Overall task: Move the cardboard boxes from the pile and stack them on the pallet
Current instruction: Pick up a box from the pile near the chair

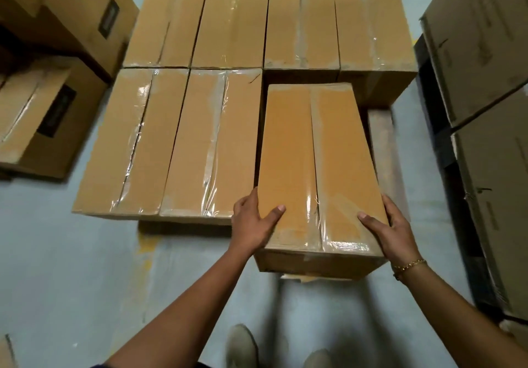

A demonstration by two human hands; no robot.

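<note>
Between both hands [320, 225], taped box [314, 167]

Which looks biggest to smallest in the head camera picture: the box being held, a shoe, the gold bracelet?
1. The held box, gripped by the left hand and right hand, looks largest by far.
2. The shoe, though it sits nearer the camera.
3. The gold bracelet looks smallest.

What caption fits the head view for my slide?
Both hands, left and right, grip a taped cardboard box at the near right gap among the stacked boxes.
</note>
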